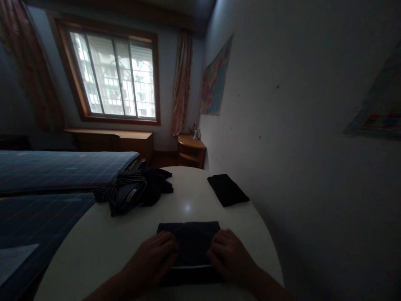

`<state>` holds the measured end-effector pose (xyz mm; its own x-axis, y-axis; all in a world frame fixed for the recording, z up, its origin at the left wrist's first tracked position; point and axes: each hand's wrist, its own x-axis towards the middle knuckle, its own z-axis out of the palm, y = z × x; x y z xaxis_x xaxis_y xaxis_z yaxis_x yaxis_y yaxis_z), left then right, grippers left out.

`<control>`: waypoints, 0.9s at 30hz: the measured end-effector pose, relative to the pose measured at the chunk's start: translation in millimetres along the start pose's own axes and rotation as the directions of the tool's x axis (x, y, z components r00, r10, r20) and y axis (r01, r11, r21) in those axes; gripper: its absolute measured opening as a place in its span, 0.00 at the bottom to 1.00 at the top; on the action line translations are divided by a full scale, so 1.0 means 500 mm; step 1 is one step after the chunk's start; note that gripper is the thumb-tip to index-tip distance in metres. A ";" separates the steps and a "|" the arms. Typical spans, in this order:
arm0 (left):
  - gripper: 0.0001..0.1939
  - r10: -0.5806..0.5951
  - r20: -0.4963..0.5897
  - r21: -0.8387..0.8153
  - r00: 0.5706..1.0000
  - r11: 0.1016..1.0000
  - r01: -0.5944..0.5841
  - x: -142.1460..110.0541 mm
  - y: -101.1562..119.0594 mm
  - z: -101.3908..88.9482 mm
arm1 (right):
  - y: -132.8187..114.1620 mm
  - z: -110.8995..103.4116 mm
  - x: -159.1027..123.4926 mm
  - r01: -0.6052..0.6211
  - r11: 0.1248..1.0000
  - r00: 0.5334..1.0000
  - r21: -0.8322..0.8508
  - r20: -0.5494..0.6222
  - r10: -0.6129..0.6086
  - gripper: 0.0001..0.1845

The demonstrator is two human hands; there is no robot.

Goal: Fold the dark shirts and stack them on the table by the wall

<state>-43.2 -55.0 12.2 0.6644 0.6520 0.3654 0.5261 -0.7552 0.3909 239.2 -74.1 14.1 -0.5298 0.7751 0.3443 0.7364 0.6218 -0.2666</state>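
A dark folded garment point(194, 240) lies flat on the round white table point(184, 213) right in front of me. Across its near part runs a thin pale line, with a darker strip of cloth below it. My left hand point(156, 253) grips its left edge with curled fingers. On the opposite edge, the fingers of my right hand point(227, 253) are likewise bent and closed on the cloth. The fingertips are partly hidden and dim. Farther off to the right rests a black folded garment point(228, 190), apart from both hands.
Heaped at the table's far left are dark clothes, one a striped garment point(128, 190). Left of the table stands a bed with a blue checked mattress point(62, 169). A white wall point(282, 167) runs along the right. A corner shelf point(191, 143) and a window point(115, 75) are behind.
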 end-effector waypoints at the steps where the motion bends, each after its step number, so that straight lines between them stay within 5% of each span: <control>1: 0.08 -0.044 -0.033 0.009 0.998 0.999 0.044 0.016 0.002 0.009 | -0.012 0.000 0.021 -0.057 0.998 0.998 0.003 -0.011 0.057 0.14; 4: 0.16 -0.179 -0.092 0.063 0.980 0.981 0.185 0.055 -0.005 0.052 | -0.041 0.018 0.076 -0.146 0.989 0.989 0.015 -0.006 0.146 0.17; 10: 0.28 -0.376 0.047 0.308 0.926 0.887 0.344 0.052 -0.047 0.136 | -0.031 0.088 0.093 -0.272 0.961 0.941 -0.044 0.195 0.275 0.33; 21: 0.30 -0.512 0.004 0.393 0.859 0.791 0.469 0.041 -0.041 0.143 | -0.002 0.103 0.061 -0.432 0.887 0.883 -0.163 0.125 0.452 0.34; 27: 0.29 -0.496 0.028 0.304 0.868 0.831 0.465 0.026 -0.069 0.118 | 0.011 0.092 0.077 -0.390 0.907 0.906 -0.158 0.109 0.408 0.29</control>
<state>-21.6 -24.3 -46.3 0.3304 0.9385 0.0999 0.9080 -0.3450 0.2379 203.3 -35.8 -15.6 -0.2257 0.9686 0.1047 0.9409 0.2445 -0.2342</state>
